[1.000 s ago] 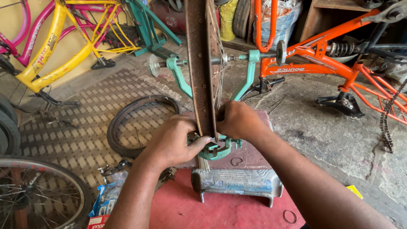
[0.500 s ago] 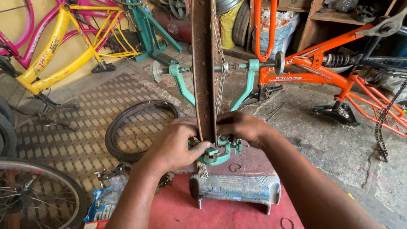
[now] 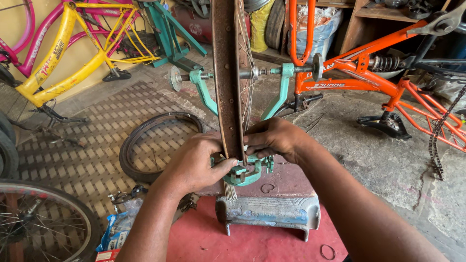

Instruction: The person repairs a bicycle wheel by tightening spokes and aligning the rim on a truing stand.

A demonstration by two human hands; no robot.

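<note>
Your wheel rim (image 3: 227,73) stands upright in the truing stand (image 3: 242,170), which sits on the stool (image 3: 269,208) before you. Your left hand (image 3: 194,162) is at the rim's left, your right hand (image 3: 274,138) at its right. A loose tyre (image 3: 133,145) lies on the floor left of the stand; a bicycle (image 3: 369,77) stands behind, to the right.

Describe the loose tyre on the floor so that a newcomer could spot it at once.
Start at the rusty wheel rim standing upright in the green truing stand, where the left hand grips it. Just left of that hand, a black tyre lies flat on the checkered floor mat. Unlike the spoked wheel nearby, it is a bare ring.
</note>
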